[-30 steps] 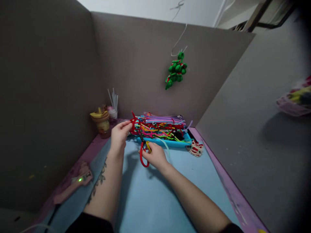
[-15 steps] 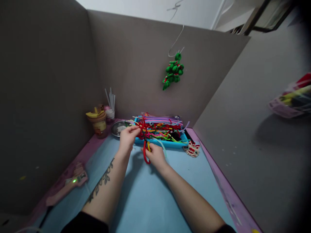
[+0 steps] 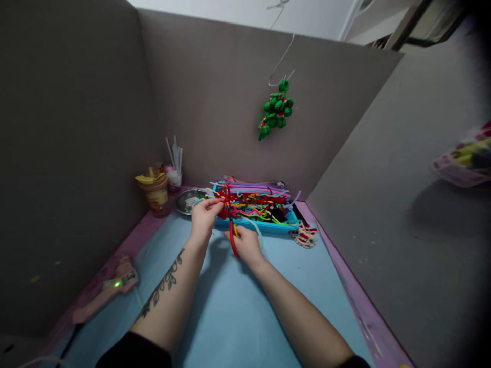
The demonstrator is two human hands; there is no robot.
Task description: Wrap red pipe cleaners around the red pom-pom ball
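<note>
Red in the head view: bent pipe-cleaner piece (image 3: 227, 196), up over the near left part of the blue tray (image 3: 268, 227), pinched between thumb and fingertips of the left hand (image 3: 205, 217). Red-handled cutters (image 3: 232, 239) held in the right hand (image 3: 248, 244), fingers curled round the grip, dark tips up close to the red piece. Tips apart or together: cannot tell, too small and dark.

Could nip the left fingertips, with blades so near. Could cut the wrong bit, with red over red all mixed up. Might drop the piece into the pile and lose it, if pinched too loosely. Might snag the pale green strand (image 3: 258, 231) beside the right hand. Might get burned by the pink glue gun (image 3: 103, 298), green light on, if reaching far left.

Full in the tray: pipe cleaners (image 3: 261, 188), purple, red, orange and pink. Just left, metal dish (image 3: 177, 204) with small pale bits inside. Farther left, brown pot (image 3: 156, 198) with something yellow on top. Behind, small cup (image 3: 175, 179) with white sticks (image 3: 176, 155) standing up. On the right wall, pink basket (image 3: 452, 173) with yellow and red things, too blurred to name.
</note>
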